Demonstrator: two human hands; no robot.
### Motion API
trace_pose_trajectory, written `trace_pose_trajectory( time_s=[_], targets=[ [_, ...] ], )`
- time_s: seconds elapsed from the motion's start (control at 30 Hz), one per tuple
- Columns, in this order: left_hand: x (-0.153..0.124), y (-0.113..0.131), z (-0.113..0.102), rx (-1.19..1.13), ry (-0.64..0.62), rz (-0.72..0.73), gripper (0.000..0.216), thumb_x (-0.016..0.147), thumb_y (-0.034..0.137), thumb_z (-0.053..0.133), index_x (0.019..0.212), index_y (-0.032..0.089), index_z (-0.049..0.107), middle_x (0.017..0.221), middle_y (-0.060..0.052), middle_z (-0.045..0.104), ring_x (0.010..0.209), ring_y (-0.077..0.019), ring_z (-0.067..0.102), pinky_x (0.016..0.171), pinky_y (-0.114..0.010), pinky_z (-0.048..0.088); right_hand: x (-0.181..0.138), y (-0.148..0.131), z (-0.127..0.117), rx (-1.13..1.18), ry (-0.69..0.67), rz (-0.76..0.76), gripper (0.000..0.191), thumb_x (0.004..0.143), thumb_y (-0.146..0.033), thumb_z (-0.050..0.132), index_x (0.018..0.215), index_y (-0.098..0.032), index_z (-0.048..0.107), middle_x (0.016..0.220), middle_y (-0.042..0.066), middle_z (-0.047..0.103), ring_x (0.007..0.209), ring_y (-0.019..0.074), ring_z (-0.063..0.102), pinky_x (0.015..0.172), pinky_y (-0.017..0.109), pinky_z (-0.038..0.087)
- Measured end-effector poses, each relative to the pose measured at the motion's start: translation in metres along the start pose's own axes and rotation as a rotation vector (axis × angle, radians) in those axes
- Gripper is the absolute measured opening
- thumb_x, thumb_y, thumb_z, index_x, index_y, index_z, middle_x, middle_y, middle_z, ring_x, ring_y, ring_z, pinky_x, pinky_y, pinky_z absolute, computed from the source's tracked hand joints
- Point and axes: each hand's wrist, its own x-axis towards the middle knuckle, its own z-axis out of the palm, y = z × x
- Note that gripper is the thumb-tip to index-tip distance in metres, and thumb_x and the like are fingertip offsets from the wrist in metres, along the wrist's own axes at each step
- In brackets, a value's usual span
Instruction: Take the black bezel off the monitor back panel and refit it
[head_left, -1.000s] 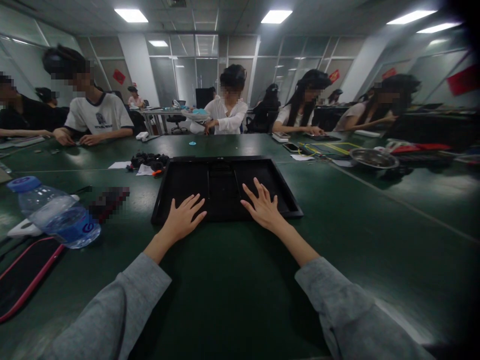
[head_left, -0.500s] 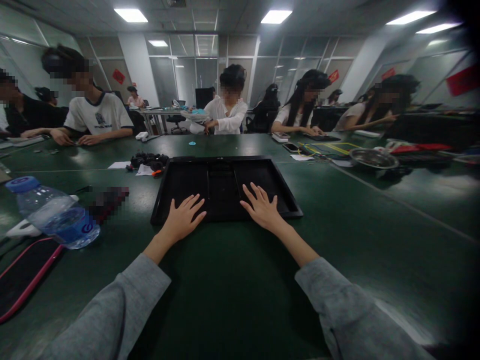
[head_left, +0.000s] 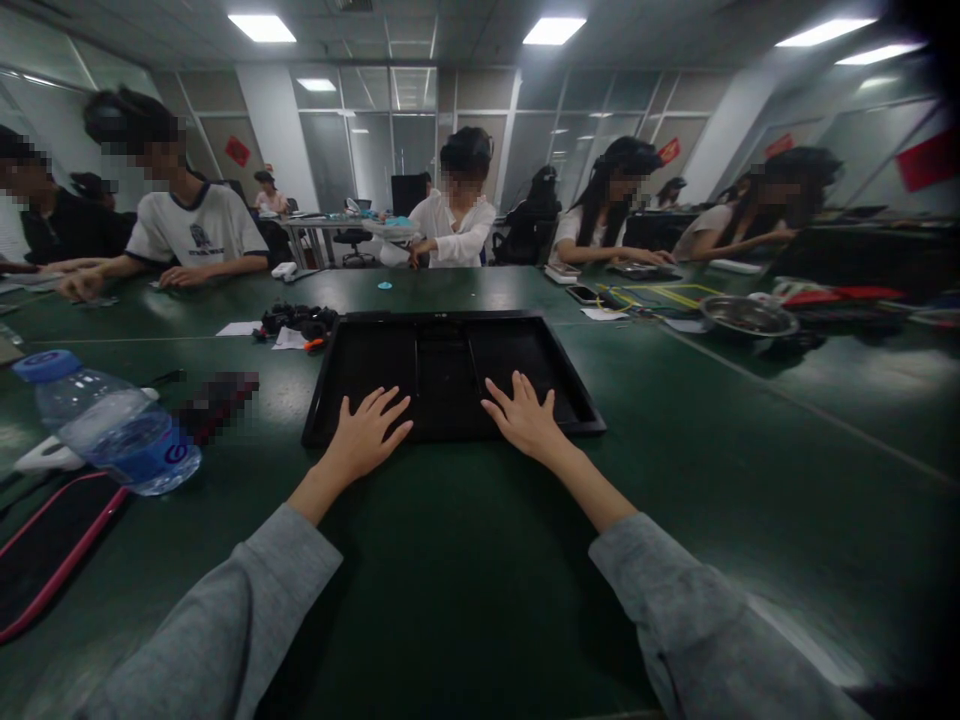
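Note:
A shallow black tray (head_left: 450, 427) with a raised rim lies flat on the dark green table in front of me. It has two thin lines running across its floor and a small light marking on its far edge. Over its near left part is my left hand (head_left: 361, 437), palm down and fingers spread. My right hand (head_left: 525, 415) is spread the same way above the near right part. Neither hand holds anything. Whether the fingers touch the tray's floor I cannot tell.
At my left a water bottle (head_left: 112, 420) leans at a slant, near a dark pad with a pink edge (head_left: 64, 555). Black cables or parts (head_left: 296, 322) sit behind the tray's left corner. A metal bowl (head_left: 750, 316) stands at right. Several people sit across the table.
The fingers of my right hand have shifted slightly; my left hand stays in place. At far left, a co-worker's hand has moved leftward. The tray has not moved.

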Motion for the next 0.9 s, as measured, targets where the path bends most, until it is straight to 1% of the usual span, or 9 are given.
trace_pose_trajectory(
  time_s=[0.1, 0.27, 0.43, 0.53, 0.6, 0.67, 0.7, 0.8, 0.9],
  targets=[
    [0.000, -0.001, -0.001, -0.010, 0.001, 0.004, 0.055, 0.104, 0.054, 0.030, 0.152, 0.033, 0.044, 0.162, -0.007, 0.039, 0.150, -0.0323, 0.034, 0.113, -0.074, 0.027, 0.001, 0.000, 0.001, -0.014, 0.002, -0.012, 0.068, 0.102, -0.063, 0.016, 0.158, -0.031, 0.038, 0.166, 0.018, 0.022, 0.154, 0.0377, 0.015, 0.111, 0.077, 0.017],
    [0.000, -0.001, 0.004, -0.014, 0.041, -0.005, 0.058, 0.104, 0.053, 0.030, 0.155, 0.028, 0.040, 0.162, -0.009, 0.040, 0.149, -0.0319, 0.035, 0.115, -0.072, 0.027, 0.000, 0.000, 0.003, -0.004, 0.037, 0.010, 0.071, 0.103, -0.060, 0.019, 0.165, -0.025, 0.018, 0.165, 0.022, 0.025, 0.153, 0.0363, 0.018, 0.111, 0.075, 0.018],
    [0.002, -0.003, 0.005, -0.076, 0.147, -0.025, 0.048, 0.102, 0.052, 0.038, 0.139, 0.030, 0.059, 0.151, -0.008, 0.055, 0.143, -0.0330, 0.043, 0.117, -0.075, 0.015, 0.002, 0.001, 0.004, 0.027, 0.045, -0.004, 0.062, 0.104, -0.055, 0.024, 0.154, -0.025, 0.044, 0.163, 0.019, 0.030, 0.151, 0.0360, 0.023, 0.111, 0.074, 0.020],
    [0.002, -0.017, 0.000, -0.096, 0.403, -0.192, 0.039, 0.103, 0.044, 0.040, 0.118, 0.028, 0.072, 0.134, -0.008, 0.068, 0.139, -0.0329, 0.047, 0.119, -0.071, 0.009, 0.007, 0.017, -0.003, 0.095, 0.280, 0.071, 0.054, 0.103, -0.043, 0.031, 0.147, -0.019, 0.052, 0.153, 0.020, 0.044, 0.144, 0.0337, 0.036, 0.111, 0.063, 0.031],
    [0.000, -0.037, -0.001, -0.116, 0.565, -0.386, 0.037, 0.102, 0.042, 0.042, 0.120, 0.026, 0.071, 0.134, -0.011, 0.068, 0.138, -0.0331, 0.048, 0.118, -0.066, 0.018, 0.012, 0.039, -0.008, 0.133, 0.498, 0.202, 0.051, 0.100, -0.036, 0.036, 0.144, -0.014, 0.053, 0.145, 0.022, 0.050, 0.137, 0.0343, 0.043, 0.107, 0.058, 0.037],
    [-0.003, -0.061, 0.002, -0.156, 0.569, -0.557, 0.042, 0.097, 0.045, 0.050, 0.129, 0.022, 0.066, 0.136, -0.015, 0.065, 0.132, -0.0361, 0.052, 0.112, -0.062, 0.032, 0.015, 0.068, -0.012, 0.181, 0.638, 0.353, 0.057, 0.095, -0.038, 0.047, 0.145, -0.011, 0.050, 0.141, 0.025, 0.052, 0.133, 0.0377, 0.045, 0.103, 0.059, 0.040],
    [-0.004, -0.074, 0.005, -0.210, 0.504, -0.612, 0.047, 0.095, 0.047, 0.053, 0.131, 0.020, 0.065, 0.133, -0.017, 0.067, 0.125, -0.0373, 0.058, 0.105, -0.058, 0.041, 0.016, 0.083, -0.012, 0.237, 0.652, 0.420, 0.061, 0.092, -0.041, 0.053, 0.145, -0.011, 0.050, 0.138, 0.025, 0.053, 0.129, 0.0386, 0.047, 0.102, 0.060, 0.041],
    [-0.006, -0.106, 0.016, -0.438, 0.318, -0.653, 0.045, 0.089, 0.048, 0.059, 0.119, 0.017, 0.072, 0.113, -0.015, 0.075, 0.102, -0.0343, 0.069, 0.087, -0.044, 0.052, 0.016, 0.119, -0.010, 0.671, 0.446, 0.503, 0.067, 0.081, -0.040, 0.069, 0.140, -0.012, 0.055, 0.113, 0.018, 0.068, 0.106, 0.0318, 0.063, 0.092, 0.050, 0.052],
    [-0.006, -0.124, 0.022, -0.462, 0.320, -0.634, 0.039, 0.086, 0.048, 0.060, 0.109, 0.019, 0.075, 0.105, -0.013, 0.077, 0.098, -0.0342, 0.070, 0.086, -0.043, 0.052, 0.011, 0.133, -0.007, 1.031, 0.251, 0.470, 0.060, 0.082, -0.030, 0.068, 0.138, -0.015, 0.057, 0.097, 0.011, 0.073, 0.087, 0.0243, 0.069, 0.082, 0.041, 0.058]
  ],
)
